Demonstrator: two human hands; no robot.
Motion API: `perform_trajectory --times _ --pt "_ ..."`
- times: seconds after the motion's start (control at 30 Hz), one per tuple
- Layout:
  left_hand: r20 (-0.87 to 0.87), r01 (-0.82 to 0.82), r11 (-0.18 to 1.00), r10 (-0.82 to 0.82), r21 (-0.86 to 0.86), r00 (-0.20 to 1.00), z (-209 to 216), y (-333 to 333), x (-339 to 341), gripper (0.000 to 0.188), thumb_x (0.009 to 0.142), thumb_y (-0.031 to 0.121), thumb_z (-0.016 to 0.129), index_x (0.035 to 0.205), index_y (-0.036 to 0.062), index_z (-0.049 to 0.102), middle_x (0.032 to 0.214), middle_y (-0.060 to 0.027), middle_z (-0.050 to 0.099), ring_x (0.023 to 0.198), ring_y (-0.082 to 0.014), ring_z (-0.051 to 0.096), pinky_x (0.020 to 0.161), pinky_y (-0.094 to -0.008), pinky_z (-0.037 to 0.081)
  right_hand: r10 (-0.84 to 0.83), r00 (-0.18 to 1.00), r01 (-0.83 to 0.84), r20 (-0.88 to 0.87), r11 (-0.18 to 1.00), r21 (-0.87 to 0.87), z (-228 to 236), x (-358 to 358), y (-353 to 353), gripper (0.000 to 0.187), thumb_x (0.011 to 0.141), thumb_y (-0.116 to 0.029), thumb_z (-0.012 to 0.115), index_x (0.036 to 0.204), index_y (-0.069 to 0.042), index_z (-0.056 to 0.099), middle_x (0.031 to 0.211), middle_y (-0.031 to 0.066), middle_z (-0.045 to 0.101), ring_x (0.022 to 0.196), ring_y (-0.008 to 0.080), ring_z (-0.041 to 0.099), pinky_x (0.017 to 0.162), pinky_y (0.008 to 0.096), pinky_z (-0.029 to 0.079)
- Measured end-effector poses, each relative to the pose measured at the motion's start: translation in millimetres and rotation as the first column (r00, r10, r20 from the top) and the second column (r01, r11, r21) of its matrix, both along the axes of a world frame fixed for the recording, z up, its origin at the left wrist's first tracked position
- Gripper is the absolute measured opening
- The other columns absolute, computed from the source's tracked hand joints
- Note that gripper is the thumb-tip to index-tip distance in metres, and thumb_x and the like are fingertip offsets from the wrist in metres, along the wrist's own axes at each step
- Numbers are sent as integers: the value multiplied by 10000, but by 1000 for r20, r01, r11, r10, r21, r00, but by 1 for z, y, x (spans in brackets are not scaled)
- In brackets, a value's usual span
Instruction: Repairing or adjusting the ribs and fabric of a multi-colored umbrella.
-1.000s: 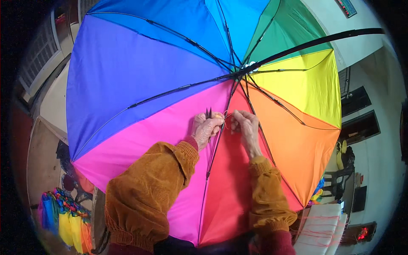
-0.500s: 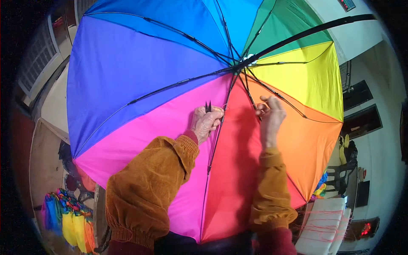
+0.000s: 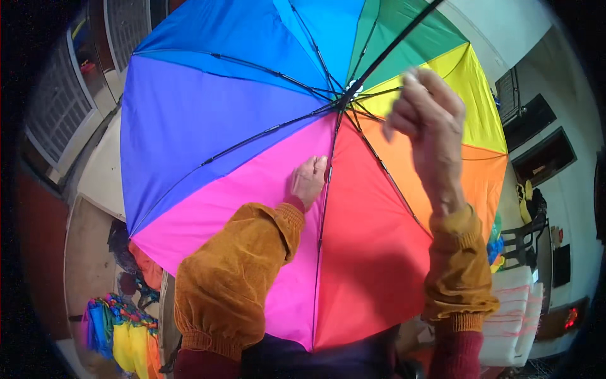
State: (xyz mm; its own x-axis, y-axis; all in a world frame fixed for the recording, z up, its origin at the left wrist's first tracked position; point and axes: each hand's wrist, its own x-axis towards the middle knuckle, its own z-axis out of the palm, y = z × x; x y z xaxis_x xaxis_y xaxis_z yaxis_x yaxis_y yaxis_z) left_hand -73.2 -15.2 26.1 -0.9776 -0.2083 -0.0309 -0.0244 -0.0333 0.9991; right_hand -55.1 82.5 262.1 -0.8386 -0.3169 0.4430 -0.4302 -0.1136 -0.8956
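Note:
An opened umbrella (image 3: 208,120) with rainbow panels fills the middle of the view, its inside and black ribs facing me. My left hand (image 3: 308,180) is closed at a thin black rib (image 3: 325,208), where the pink and red panels meet. Its fingertips pinch at that rib. Raised in front of the orange and yellow panels is my right hand (image 3: 432,114), its fingers curled together in a pinch. What they hold, if anything, is too small and blurred to make out. The black shaft (image 3: 398,41) slants up to the right from the hub.
Folded rainbow umbrellas or cloths (image 3: 120,335) hang at the lower left beside a wooden board. A white padded block (image 3: 508,316) with red threads across it stands at the lower right. Behind it is a dark chair (image 3: 524,243).
My right hand has moved up, right and away from the rib. My left hand has turned, and the black pointed snips in it no longer show. The umbrella's shaft has swung more upright.

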Motion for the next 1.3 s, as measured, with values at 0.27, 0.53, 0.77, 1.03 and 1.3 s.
perform_trajectory --times 0.27,0.53,0.77,1.03,1.3 --pt "-304 -250 879 128 -406 944 -6 0 11 385 926 352 370 896 2 528 746 -247 539 740 -466 509 664 -490 402 151 960 -145 -236 988 45 -13 -10 -60 166 869 -104 490 806 45 526 537 50 465 411 115 493 341 251 419" --pt "-305 -208 846 57 -491 951 -15 1 9 254 868 247 467 815 7 532 786 -214 557 750 -414 533 647 -490 397 166 954 -158 -250 986 53 -14 -9 -66 159 863 -65 471 771 55 521 500 47 473 378 107 475 327 248 407" --pt "-310 -223 827 62 -516 949 -17 1 1 205 861 189 484 824 -3 545 753 -215 553 741 -403 542 623 -460 410 209 958 -195 -195 977 87 -14 -13 -67 206 872 -141 536 847 63 547 578 34 481 447 80 476 365 233 450" --pt "-341 -244 807 56 -537 938 -19 3 -6 199 867 157 478 825 -13 573 784 -221 585 734 -387 565 636 -446 424 227 955 -218 -193 974 66 -16 -16 -70 199 869 -136 537 836 59 553 583 36 485 444 77 473 363 230 446" --pt "-289 -206 906 99 -369 952 -14 0 -3 180 861 144 481 794 -6 554 763 -233 559 711 -397 546 606 -444 405 186 960 -162 -208 979 126 -15 -10 -67 199 865 -137 547 834 59 557 585 41 489 442 82 484 357 229 442"
